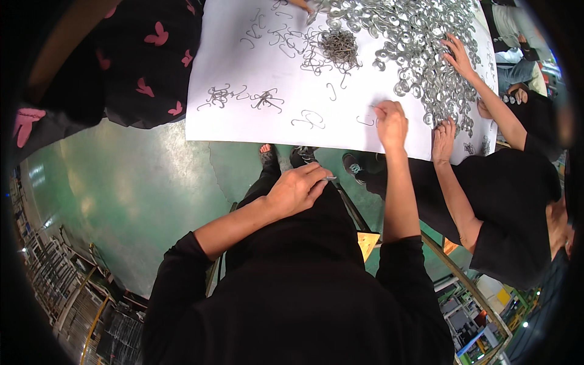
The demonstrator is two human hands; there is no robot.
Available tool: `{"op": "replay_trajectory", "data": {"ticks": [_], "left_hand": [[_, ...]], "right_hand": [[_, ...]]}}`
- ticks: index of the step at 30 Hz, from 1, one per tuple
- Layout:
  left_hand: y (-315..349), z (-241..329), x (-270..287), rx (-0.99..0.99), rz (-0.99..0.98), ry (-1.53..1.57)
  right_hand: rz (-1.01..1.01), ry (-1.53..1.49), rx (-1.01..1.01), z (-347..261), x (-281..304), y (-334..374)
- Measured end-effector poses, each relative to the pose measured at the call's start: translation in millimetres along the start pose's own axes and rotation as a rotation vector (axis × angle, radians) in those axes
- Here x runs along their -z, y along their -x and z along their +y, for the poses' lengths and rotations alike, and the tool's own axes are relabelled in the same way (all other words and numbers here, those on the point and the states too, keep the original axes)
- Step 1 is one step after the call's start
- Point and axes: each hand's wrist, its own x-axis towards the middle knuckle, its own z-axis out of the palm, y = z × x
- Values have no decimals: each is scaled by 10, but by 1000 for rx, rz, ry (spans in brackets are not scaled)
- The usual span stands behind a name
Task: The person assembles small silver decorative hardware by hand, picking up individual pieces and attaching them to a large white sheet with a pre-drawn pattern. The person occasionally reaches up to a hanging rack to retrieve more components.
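The left hand [297, 190] pinches a silver metal piece [330, 178]; the right hand [392, 126] pinches a wire hook [365, 124] over the counter [243, 128]

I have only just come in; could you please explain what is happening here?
The person's left hand holds a small metal piece above the lap. The right hand is at the white table, fingertips near a thin wire hook; a firm grip is hard to tell. More hooks lie heaped and scattered, beside many shiny round pieces, where a co-worker has both hands.
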Motion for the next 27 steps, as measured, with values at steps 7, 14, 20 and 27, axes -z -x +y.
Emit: {"op": "replay_trajectory", "data": {"ticks": [7, 14, 20, 27], "left_hand": [[-80, 18, 1, -20, -1, -36], [-136, 35, 1, 1, -12, -86], [-262, 111, 74, 47, -97, -18], [-398, 305, 116, 41, -203, 33]], "right_hand": [[-17, -113, 37, -581, -269, -200], [-300, 54, -85, -1007, -410, -232], [-129, -838, -292, -554, 142, 364], [-24, -1359, -595, -876, 872, 1311]]}}
